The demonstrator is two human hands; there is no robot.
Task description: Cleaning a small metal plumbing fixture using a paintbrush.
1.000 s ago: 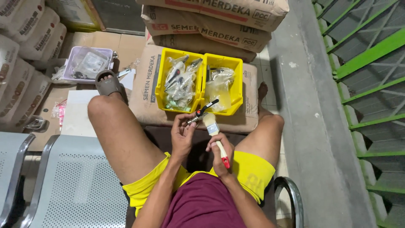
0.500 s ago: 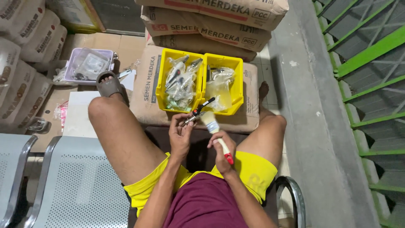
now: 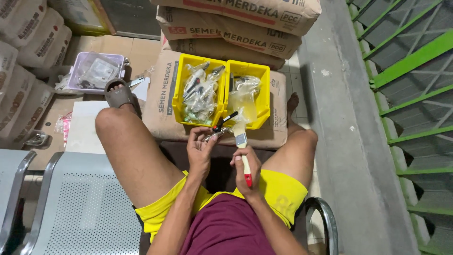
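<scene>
My left hand (image 3: 201,152) grips a small metal valve with a black lever handle (image 3: 220,125), held up between my knees. My right hand (image 3: 247,170) holds a paintbrush (image 3: 241,141) with a pale wooden handle and red end, its bristles touching the valve. Just beyond the valve sit two yellow bins (image 3: 222,74) side by side on a brown cement sack (image 3: 163,97). Both bins hold metal fittings in clear plastic bags.
More cement sacks (image 3: 226,33) are stacked behind the bins and at the far left. A lilac tray (image 3: 75,75) of bagged parts lies by my sandalled left foot (image 3: 118,94). Grey perforated metal seats (image 3: 80,208) are at my left; a green railing (image 3: 406,85) runs at right.
The brush has swung more upright and its bristles moved up against the valve. My left hand shifted the valve slightly left and up.
</scene>
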